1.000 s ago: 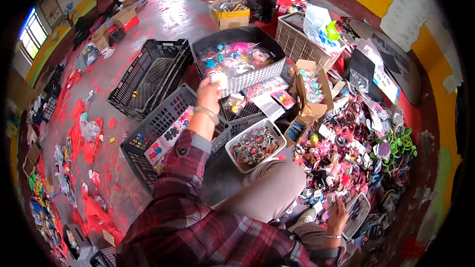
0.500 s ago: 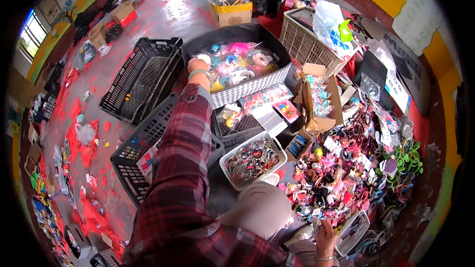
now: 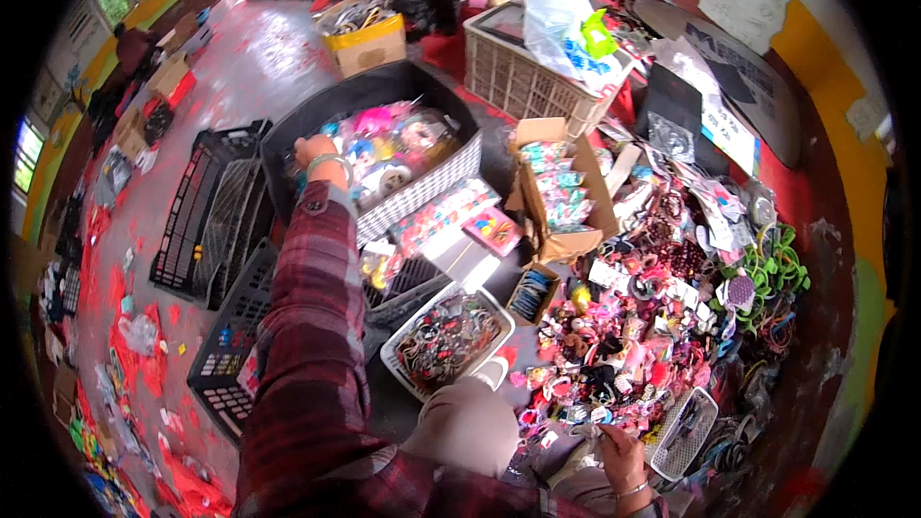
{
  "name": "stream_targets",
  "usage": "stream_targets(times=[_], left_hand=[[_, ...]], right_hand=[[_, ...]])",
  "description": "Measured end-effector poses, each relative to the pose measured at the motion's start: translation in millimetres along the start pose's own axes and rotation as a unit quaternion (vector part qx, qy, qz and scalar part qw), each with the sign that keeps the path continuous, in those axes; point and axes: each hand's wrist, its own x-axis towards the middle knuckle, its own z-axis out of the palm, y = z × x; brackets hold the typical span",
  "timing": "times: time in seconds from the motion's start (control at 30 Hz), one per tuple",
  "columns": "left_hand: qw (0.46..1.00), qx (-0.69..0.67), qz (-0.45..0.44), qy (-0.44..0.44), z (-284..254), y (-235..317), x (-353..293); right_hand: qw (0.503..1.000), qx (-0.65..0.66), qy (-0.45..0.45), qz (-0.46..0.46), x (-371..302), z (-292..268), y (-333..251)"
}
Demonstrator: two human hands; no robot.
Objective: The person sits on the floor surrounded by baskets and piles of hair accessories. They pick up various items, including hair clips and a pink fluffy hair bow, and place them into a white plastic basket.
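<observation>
My left hand point(image 3: 315, 149) reaches over the left side of a large bin point(image 3: 422, 186) with a black inner wall and a black-and-white patterned front. Small bagged trinkets point(image 3: 384, 142), pink, white and yellow, fill the bin beside it. The back of this hand faces up and its fingers are hidden. Low on the right, my right hand point(image 3: 624, 459) is closed, fingertips pinched together at the near edge of a heap of hair ties and hair accessories point(image 3: 624, 336). What sits in the pinch is too small to make out. A white basket point(image 3: 685, 434) stands beside that hand.
Black crates point(image 3: 213, 211) stand left of my arm. A white basket of hair ties point(image 3: 451, 338) lies before my knee, beside a small box point(image 3: 531, 294). An open carton of packets point(image 3: 561, 187) and a beige crate point(image 3: 537, 62) stand right of the bin.
My view has swung right, so the scene sits further left. A white piece seen at my left hand no longer shows there. My right hand stays low by the heap.
</observation>
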Motion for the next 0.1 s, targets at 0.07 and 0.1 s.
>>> stream_targets(times=[0.07, 0.1], left_hand=[[0.994, 0.003, 0.104, 0.027, 17.8, 30.6, -48.9], [0.99, 0.015, 0.124, -0.066, 25.9, 79.0, -144.1]], right_hand=[[0.998, 0.015, 0.01, 0.056, 0.8, -5.2, -0.9], [0.995, 0.014, 0.032, 0.098, -8.3, -8.8, -1.1]])
